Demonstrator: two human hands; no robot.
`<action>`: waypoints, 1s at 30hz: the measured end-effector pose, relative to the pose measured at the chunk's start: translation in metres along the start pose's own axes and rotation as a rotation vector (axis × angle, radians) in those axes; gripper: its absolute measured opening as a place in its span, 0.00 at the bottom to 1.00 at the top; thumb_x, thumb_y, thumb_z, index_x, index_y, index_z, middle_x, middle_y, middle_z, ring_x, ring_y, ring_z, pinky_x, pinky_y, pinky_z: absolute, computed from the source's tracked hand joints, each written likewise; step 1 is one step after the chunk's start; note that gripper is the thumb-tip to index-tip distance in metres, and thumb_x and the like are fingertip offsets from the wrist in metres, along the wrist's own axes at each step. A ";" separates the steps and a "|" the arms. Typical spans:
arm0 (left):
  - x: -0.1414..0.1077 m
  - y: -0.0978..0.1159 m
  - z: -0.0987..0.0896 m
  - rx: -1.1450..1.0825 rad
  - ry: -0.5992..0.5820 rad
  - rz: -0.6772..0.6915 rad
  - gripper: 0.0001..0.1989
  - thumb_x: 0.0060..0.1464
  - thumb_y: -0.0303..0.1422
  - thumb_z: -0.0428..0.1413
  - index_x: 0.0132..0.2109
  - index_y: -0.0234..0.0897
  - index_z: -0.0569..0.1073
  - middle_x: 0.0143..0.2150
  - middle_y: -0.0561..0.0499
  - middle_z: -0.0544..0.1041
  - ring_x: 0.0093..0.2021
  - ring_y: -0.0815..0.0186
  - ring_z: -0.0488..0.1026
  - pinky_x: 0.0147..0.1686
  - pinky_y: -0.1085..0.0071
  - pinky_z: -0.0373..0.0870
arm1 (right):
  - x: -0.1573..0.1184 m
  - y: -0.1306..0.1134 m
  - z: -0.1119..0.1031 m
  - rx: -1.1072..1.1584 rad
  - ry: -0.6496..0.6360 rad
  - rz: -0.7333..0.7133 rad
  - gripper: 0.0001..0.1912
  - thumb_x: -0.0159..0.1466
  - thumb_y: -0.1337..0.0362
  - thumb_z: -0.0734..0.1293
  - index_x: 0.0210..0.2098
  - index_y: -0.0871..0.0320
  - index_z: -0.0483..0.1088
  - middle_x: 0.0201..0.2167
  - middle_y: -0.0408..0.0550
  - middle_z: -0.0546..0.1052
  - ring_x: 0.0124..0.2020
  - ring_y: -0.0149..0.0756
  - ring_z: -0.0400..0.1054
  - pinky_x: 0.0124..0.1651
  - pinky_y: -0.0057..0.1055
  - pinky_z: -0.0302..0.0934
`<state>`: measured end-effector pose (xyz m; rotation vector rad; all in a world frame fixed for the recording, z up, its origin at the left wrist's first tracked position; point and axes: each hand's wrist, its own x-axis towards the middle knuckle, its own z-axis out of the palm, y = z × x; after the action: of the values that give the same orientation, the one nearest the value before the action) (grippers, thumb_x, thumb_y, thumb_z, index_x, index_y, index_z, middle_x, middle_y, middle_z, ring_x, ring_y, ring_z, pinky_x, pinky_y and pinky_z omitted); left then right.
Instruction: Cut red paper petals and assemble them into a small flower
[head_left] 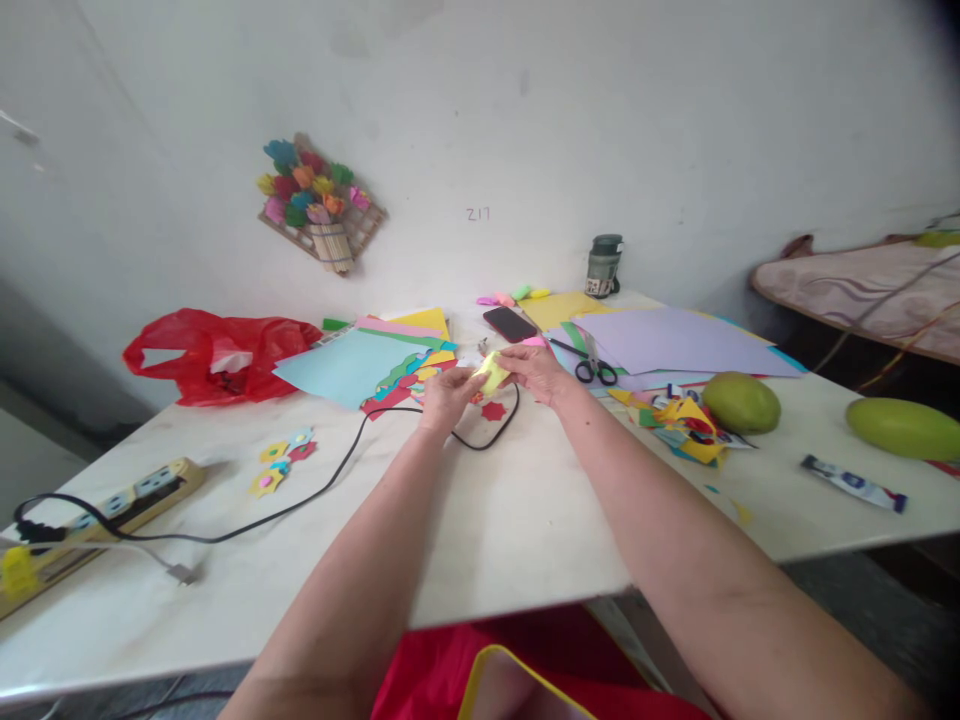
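Observation:
Both hands meet over the middle of the table, pinching a small, soft-looking pale yellow piece (493,373); its exact kind is too blurred to name. My left hand (450,396) is closed on its left side. My right hand (534,370) grips it from the upper right. Under and beside the hands lie coloured paper cut-outs, among them a red flower shape (493,411). A black cable (480,448) loops on the table just below the hands. Several small paper flowers (266,482) with coloured centres lie to the left.
Scissors (596,372), a phone (510,323) and paper sheets (675,340) lie beyond. On the right are paper scraps (701,445), green fruits (741,402) and a tube (853,484). A red plastic bag (202,345) and power strip (120,515) occupy the left; a bottle (603,266) stands behind.

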<state>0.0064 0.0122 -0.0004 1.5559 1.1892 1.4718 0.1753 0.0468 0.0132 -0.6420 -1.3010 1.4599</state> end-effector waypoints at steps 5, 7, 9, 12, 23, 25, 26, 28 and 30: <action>-0.001 0.002 0.000 0.009 0.011 0.005 0.15 0.39 0.42 0.66 0.29 0.34 0.79 0.23 0.52 0.75 0.26 0.68 0.70 0.28 0.74 0.65 | -0.001 -0.001 0.000 -0.023 -0.029 0.005 0.17 0.40 0.59 0.80 0.26 0.61 0.77 0.26 0.46 0.77 0.27 0.31 0.70 0.27 0.27 0.68; -0.002 0.002 0.000 -0.020 -0.017 0.006 0.17 0.39 0.44 0.66 0.30 0.34 0.79 0.25 0.51 0.76 0.26 0.68 0.71 0.28 0.73 0.66 | -0.001 -0.002 0.000 -0.041 -0.027 0.001 0.16 0.41 0.60 0.79 0.27 0.60 0.77 0.26 0.46 0.77 0.27 0.31 0.70 0.27 0.27 0.67; -0.003 0.001 0.001 -0.076 -0.053 -0.001 0.19 0.38 0.45 0.66 0.32 0.33 0.78 0.27 0.50 0.78 0.27 0.67 0.72 0.29 0.72 0.67 | 0.000 -0.002 0.000 -0.057 -0.020 -0.005 0.16 0.41 0.60 0.79 0.26 0.61 0.77 0.25 0.45 0.76 0.27 0.31 0.70 0.27 0.27 0.67; -0.002 0.000 0.002 -0.146 -0.058 -0.025 0.22 0.34 0.45 0.68 0.33 0.32 0.77 0.28 0.49 0.78 0.27 0.67 0.73 0.30 0.71 0.69 | -0.001 -0.003 0.002 -0.087 -0.014 -0.018 0.16 0.40 0.60 0.79 0.25 0.62 0.77 0.24 0.45 0.76 0.25 0.31 0.70 0.26 0.28 0.66; -0.003 0.003 0.002 -0.134 -0.072 -0.053 0.22 0.30 0.45 0.69 0.28 0.33 0.75 0.24 0.52 0.75 0.24 0.70 0.70 0.28 0.73 0.68 | -0.003 -0.006 0.008 -0.133 0.006 -0.027 0.15 0.39 0.60 0.79 0.25 0.61 0.77 0.22 0.44 0.75 0.23 0.30 0.68 0.21 0.25 0.62; -0.003 0.002 0.002 -0.139 -0.066 -0.055 0.22 0.30 0.45 0.69 0.28 0.33 0.75 0.24 0.53 0.75 0.24 0.69 0.70 0.28 0.72 0.68 | -0.002 -0.006 0.009 -0.147 0.022 -0.031 0.15 0.39 0.60 0.79 0.24 0.61 0.76 0.21 0.43 0.75 0.22 0.29 0.66 0.19 0.24 0.60; -0.003 0.002 0.002 -0.141 -0.062 -0.055 0.22 0.30 0.45 0.69 0.28 0.33 0.75 0.23 0.53 0.75 0.24 0.69 0.71 0.28 0.72 0.69 | -0.002 -0.006 0.009 -0.153 0.030 -0.031 0.15 0.39 0.59 0.78 0.23 0.61 0.76 0.21 0.43 0.74 0.21 0.28 0.66 0.19 0.24 0.59; -0.003 0.002 0.003 -0.147 -0.062 -0.063 0.21 0.30 0.44 0.70 0.28 0.33 0.75 0.23 0.53 0.74 0.24 0.69 0.71 0.28 0.72 0.69 | -0.001 -0.005 0.009 -0.164 0.046 -0.029 0.15 0.40 0.59 0.78 0.23 0.61 0.76 0.20 0.43 0.74 0.21 0.28 0.65 0.19 0.24 0.58; -0.003 0.003 0.003 -0.158 -0.070 -0.079 0.21 0.30 0.44 0.70 0.28 0.33 0.75 0.23 0.53 0.75 0.24 0.69 0.71 0.28 0.72 0.69 | -0.001 -0.006 0.010 -0.167 0.067 -0.028 0.15 0.40 0.59 0.78 0.23 0.61 0.76 0.20 0.44 0.74 0.21 0.28 0.65 0.19 0.24 0.57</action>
<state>0.0102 0.0090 0.0005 1.4262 1.0562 1.4126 0.1690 0.0412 0.0207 -0.7718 -1.3834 1.3053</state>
